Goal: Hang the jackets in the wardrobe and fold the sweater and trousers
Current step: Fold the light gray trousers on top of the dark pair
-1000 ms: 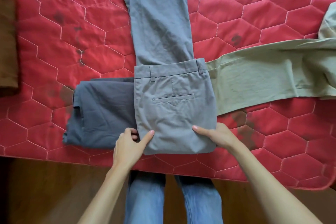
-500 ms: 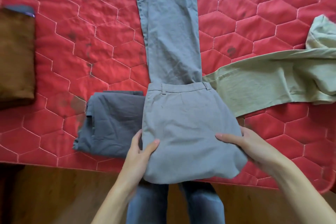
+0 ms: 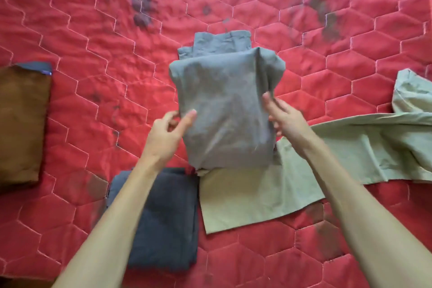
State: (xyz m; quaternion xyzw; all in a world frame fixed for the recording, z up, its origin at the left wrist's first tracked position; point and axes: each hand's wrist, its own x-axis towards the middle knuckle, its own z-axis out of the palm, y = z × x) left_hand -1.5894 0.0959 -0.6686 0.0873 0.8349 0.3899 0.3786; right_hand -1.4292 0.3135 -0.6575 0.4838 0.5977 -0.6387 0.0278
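Note:
Light grey trousers [image 3: 224,110] are bunched into a folded bundle, lifted over the red quilted bedcover [image 3: 93,30]. My left hand [image 3: 168,133] pinches the bundle's left edge between thumb and fingers. On the bundle's right edge, my right hand [image 3: 284,119] holds the cloth with fingers behind it and the thumb in front. The trouser leg ends stick out behind the top of the bundle. Pale green trousers [image 3: 304,170] lie unfolded to the right, partly under the bundle. A folded dark grey garment [image 3: 163,222] lies near the front, under my left forearm.
A folded brown garment [image 3: 21,124] with a dark blue one under it lies at the left edge. The bedcover shows dark stains at the far side. A strip of wooden floor shows at the bottom left corner.
Both hands have lifted the seat part of the grey trousers and carried it forward over the legs, so the long legs are now covered. The view has shifted forward over the bed.

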